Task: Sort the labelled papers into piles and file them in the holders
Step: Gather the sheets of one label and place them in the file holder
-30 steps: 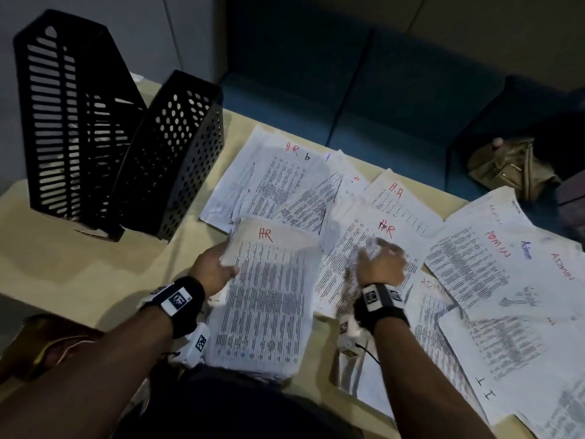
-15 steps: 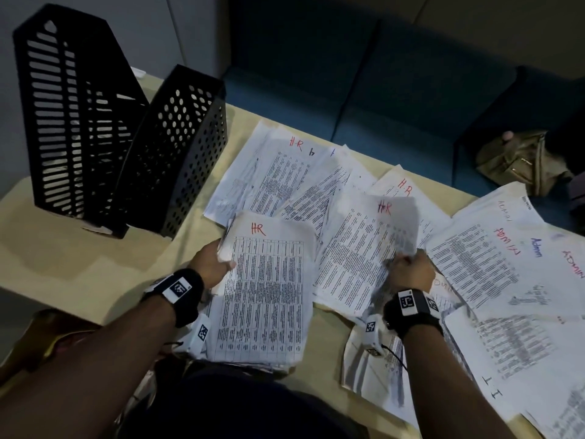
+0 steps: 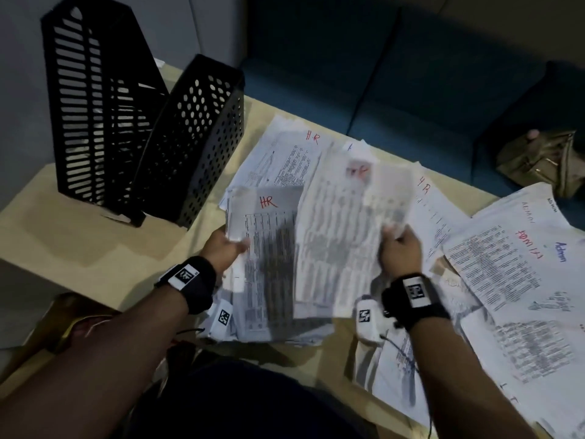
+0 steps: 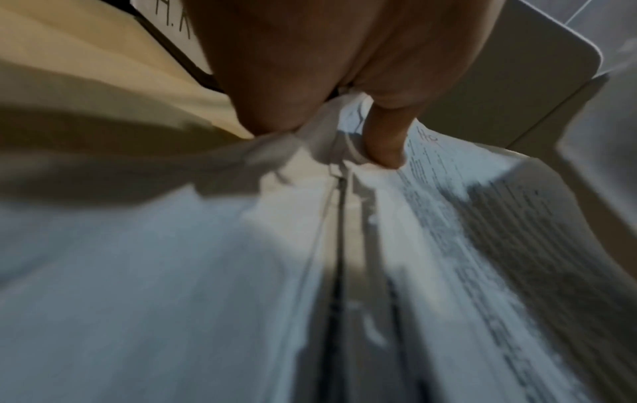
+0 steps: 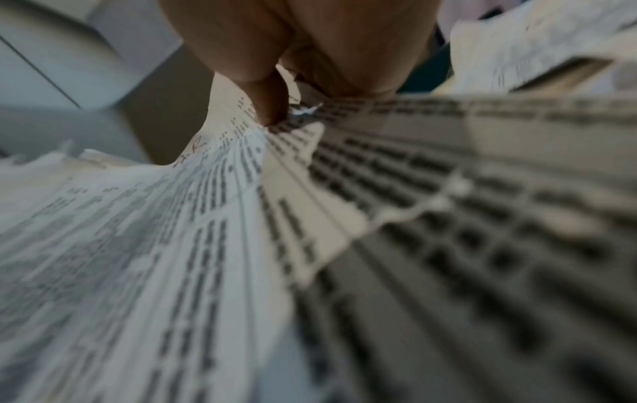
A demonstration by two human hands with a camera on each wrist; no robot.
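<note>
My left hand [image 3: 226,247] grips the left edge of a stack of printed papers [image 3: 272,258] marked HR in red, held above the table; its thumb [image 4: 386,136] lies on the top sheet [image 4: 482,218]. My right hand [image 3: 400,248] pinches a single HR sheet [image 3: 342,229], blurred and lifted, beside the stack's right edge. In the right wrist view the thumb [image 5: 269,106] presses that printed sheet [image 5: 172,231]. More HR sheets [image 3: 294,153] lie behind. Two black holders, one slotted [image 3: 95,122] and one perforated [image 3: 196,137], stand at the far left.
Sheets marked ADMIN [image 3: 522,267] and others [image 3: 522,350] overlap on the right of the beige table [image 3: 79,242]. A dark blue sofa [image 3: 380,74] runs behind the table, with a tan bag [image 3: 544,160] on it. A brown object [image 3: 72,321] sits below the table's left edge.
My right hand pinched an HR sheet from the spread, lifted it and carried it left towards the stack. My left hand has kept its hold on the stack.
</note>
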